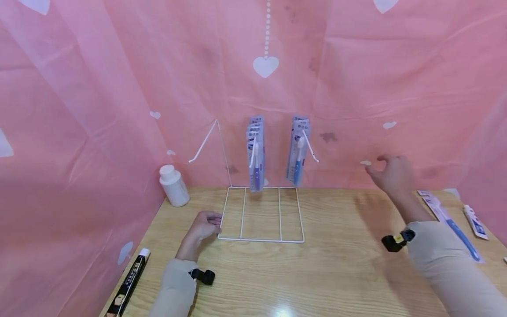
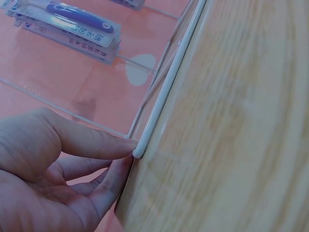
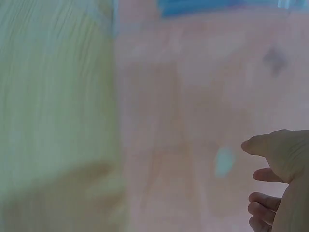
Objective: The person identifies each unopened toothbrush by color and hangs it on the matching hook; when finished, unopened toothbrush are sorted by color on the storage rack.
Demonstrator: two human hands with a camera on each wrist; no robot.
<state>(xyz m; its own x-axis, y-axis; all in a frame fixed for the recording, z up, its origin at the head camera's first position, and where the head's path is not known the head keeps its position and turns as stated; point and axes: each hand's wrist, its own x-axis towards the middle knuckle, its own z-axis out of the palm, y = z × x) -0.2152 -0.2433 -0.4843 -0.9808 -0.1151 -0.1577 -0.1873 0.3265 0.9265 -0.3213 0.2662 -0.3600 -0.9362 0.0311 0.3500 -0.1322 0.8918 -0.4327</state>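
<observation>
Steadying the wire rack against tipping, my left hand pinched its near-left corner on the desk. My right hand hovered right of the hanging toothbrush packs, fingers loosely apart, empty.

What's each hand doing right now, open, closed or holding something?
Left hand: fingertips pinch the white wire rack at its base corner.
Right hand: open, raised, holding nothing.
</observation>
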